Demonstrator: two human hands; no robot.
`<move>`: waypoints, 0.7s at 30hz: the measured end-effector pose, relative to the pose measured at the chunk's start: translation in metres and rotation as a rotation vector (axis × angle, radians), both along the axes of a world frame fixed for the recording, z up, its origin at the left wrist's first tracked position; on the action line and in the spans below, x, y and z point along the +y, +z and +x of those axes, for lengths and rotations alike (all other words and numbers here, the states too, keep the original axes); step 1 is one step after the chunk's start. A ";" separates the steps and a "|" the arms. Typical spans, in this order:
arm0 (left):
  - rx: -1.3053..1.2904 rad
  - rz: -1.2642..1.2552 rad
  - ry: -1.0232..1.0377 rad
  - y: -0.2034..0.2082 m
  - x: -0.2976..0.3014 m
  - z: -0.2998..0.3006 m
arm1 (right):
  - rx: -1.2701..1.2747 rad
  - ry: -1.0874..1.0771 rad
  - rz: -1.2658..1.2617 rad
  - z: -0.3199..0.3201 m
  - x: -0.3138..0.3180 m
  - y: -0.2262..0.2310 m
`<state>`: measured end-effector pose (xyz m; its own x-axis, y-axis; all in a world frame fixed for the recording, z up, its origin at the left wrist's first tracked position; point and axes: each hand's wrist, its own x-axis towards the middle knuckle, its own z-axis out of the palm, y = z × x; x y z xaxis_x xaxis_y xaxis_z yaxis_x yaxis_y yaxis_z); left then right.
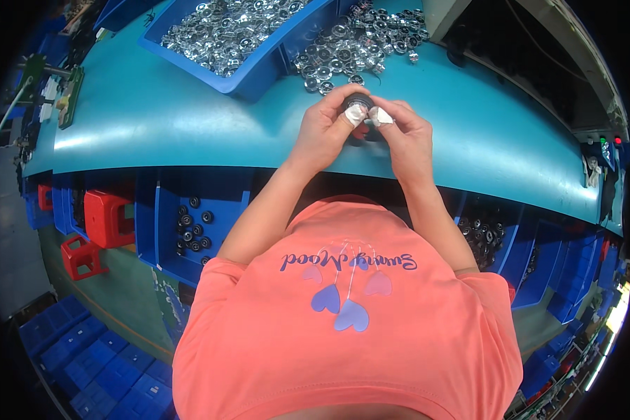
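Note:
Over the table's near edge, my left hand [322, 131] and my right hand [407, 138] come together around a small black wheel-like part [358, 99] with a silvery middle. Both thumbs carry white wrapping and press on its near side. My fingers curl behind the part, so their tips are hidden. Just beyond my hands lies a loose heap of shiny silver round parts [337, 54]. More of these shiny parts [227, 36] fill a blue bin [213, 83] to the left of the heap.
Below the tabletop [154, 122], black wheels lie in a blue tray [219, 241] on the left, and similar black parts [484, 234] sit on the right. Red stools [105, 218] stand at the left. Stacked blue crates [112, 364] occupy the lower left. A metal frame [444, 17] rises at the back right.

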<state>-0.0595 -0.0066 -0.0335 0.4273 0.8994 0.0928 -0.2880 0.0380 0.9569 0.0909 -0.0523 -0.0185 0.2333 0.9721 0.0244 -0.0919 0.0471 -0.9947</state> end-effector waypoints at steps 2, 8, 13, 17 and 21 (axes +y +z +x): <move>0.066 -0.003 0.017 0.008 -0.004 -0.002 | 0.032 0.004 0.019 0.000 -0.001 -0.001; 0.125 -0.058 0.099 0.004 -0.008 0.000 | -0.023 -0.021 0.031 -0.003 -0.004 -0.016; 0.144 -0.020 0.219 0.003 -0.013 0.009 | -0.053 -0.052 0.051 -0.007 -0.008 -0.017; 0.120 0.017 0.250 -0.003 -0.011 0.012 | -0.096 -0.077 0.098 -0.010 -0.012 -0.016; 0.125 0.021 0.258 -0.004 -0.013 0.013 | -0.150 -0.098 0.116 -0.015 -0.016 -0.010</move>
